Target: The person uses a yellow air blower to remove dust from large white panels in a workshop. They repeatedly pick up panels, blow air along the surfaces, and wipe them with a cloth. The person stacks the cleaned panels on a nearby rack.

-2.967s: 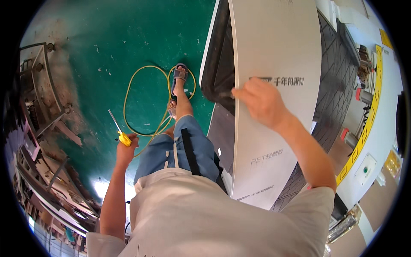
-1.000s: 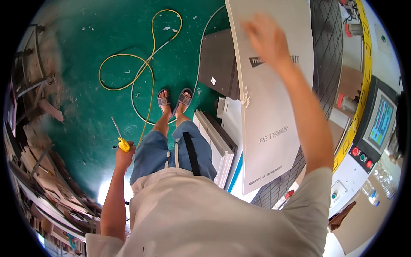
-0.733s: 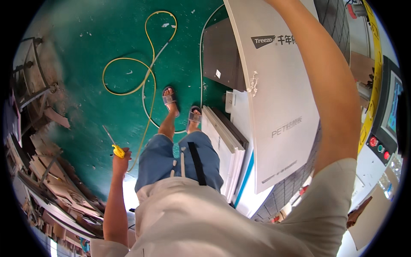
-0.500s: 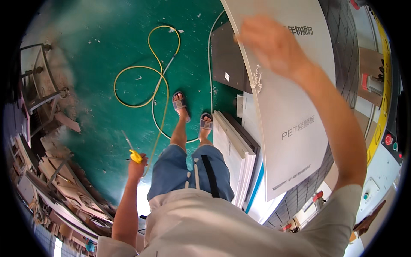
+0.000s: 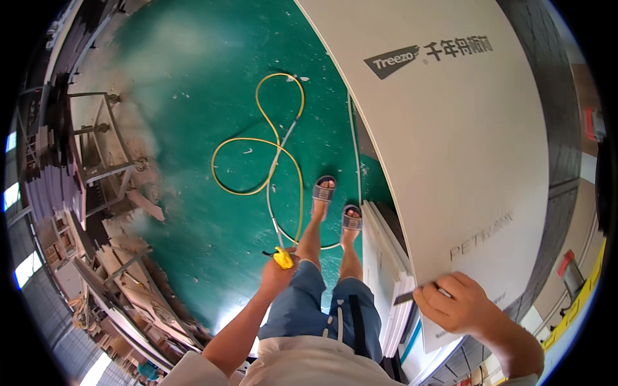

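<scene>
Green floor (image 5: 193,212), scattered with small pale scraps, fills the middle of the view; a wheeled metal frame (image 5: 109,172) stands at the left, with offcuts of board (image 5: 138,283) piled below it. On the floor, a yellow hose (image 5: 241,193) lies in two loops, joined to a paler length. The left hand (image 5: 277,278) is closed around a yellow blow gun (image 5: 282,258), held above the floor in front of the blue shorts (image 5: 296,305); its thin nozzle points away from the body. Whether the hose meets the gun is hidden by the hand.

To the right, a large pale panel (image 5: 450,154) with dark printing lies flat over a dark surface (image 5: 559,164). At the panel's near left corner, the right hand (image 5: 460,305) has thumb and fingers pinched on a narrow dark strip (image 5: 404,298), one end of which projects past the panel edge. Whether the hand rests on the panel cannot be told. Beneath that edge, a stack of boards (image 5: 380,257) stands beside the sandalled feet (image 5: 324,190).
</scene>
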